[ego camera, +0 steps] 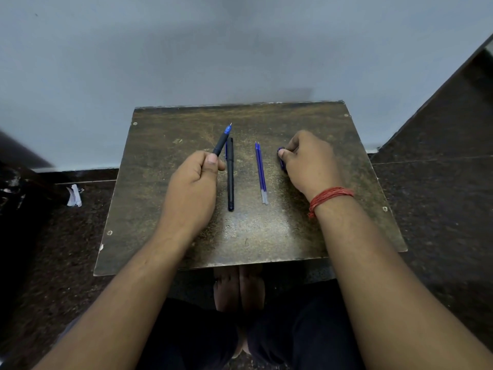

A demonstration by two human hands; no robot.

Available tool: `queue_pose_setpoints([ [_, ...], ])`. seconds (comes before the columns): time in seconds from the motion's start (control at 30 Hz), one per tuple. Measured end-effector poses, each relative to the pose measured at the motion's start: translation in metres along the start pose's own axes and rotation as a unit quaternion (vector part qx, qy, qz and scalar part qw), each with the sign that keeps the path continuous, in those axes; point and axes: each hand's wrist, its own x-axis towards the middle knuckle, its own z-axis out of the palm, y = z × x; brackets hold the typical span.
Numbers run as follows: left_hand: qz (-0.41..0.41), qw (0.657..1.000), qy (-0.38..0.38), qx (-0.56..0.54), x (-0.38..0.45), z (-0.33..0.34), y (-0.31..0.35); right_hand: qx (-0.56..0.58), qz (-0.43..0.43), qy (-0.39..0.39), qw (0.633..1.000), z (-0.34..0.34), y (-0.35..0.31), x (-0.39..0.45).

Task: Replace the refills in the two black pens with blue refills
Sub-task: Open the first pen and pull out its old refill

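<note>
Left hand (196, 180) grips pen (222, 141); right hand (306, 161) perhaps pinches cap (280, 156).

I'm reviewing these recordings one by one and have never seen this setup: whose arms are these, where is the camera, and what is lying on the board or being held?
There is no machine here. A person wears a camera on the head, so the single picture looks forward and down at their own arms. The left hand grips an uncapped black pen with a blue tip, pointing away. The right hand, with a red thread band at the wrist, has its fingers curled round a small blue piece, possibly the cap. On the worn brown board lie a second black pen, still capped, and two blue refills side by side.
</note>
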Motion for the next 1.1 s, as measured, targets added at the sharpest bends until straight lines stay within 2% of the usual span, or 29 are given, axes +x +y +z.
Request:
queue_pose_setpoints([
  [0.1,-0.002,1.0,0.002,0.002,0.0,0.0,0.0,-0.003,0.0,0.001,1.0,-0.002,0.0,-0.001],
  [0.17,-0.003,1.0,0.001,0.005,0.0,0.0,0.0,0.011,-0.023,0.054,0.998,-0.007,-0.002,-0.001],
  [0.23,-0.003,1.0,-0.001,0.005,-0.001,0.0,0.001,0.079,-0.048,0.104,0.99,-0.013,-0.008,-0.002],
  [0.27,-0.002,1.0,-0.003,0.007,-0.001,0.0,0.001,0.134,-0.055,0.104,0.984,-0.015,-0.011,-0.004],
  [0.3,0.0,1.0,-0.004,0.014,-0.001,0.0,0.002,0.193,-0.058,0.083,0.976,-0.015,-0.015,-0.006],
  [0.37,0.006,0.999,-0.008,0.03,-0.002,0.001,0.003,0.296,-0.045,-0.005,0.954,-0.012,-0.023,-0.014],
  [0.43,0.018,0.999,-0.016,0.04,-0.003,0.004,0.005,0.38,-0.034,-0.09,0.92,-0.007,-0.029,-0.02],
  [0.53,0.047,0.997,-0.033,0.055,-0.004,0.006,0.007,0.453,-0.024,-0.144,0.879,-0.002,-0.033,-0.023],
  [0.77,0.066,0.995,-0.054,0.06,-0.005,0.009,0.008,0.53,0.0,-0.166,0.832,0.004,-0.038,-0.025],
  [0.97,0.07,0.996,-0.046,0.039,-0.005,0.009,0.008,0.536,-0.022,-0.157,0.829,0.012,-0.044,-0.031],
  [1.1,0.063,0.997,-0.046,-0.007,-0.005,0.01,0.01,0.561,-0.04,-0.155,0.813,0.009,-0.045,-0.029],
])
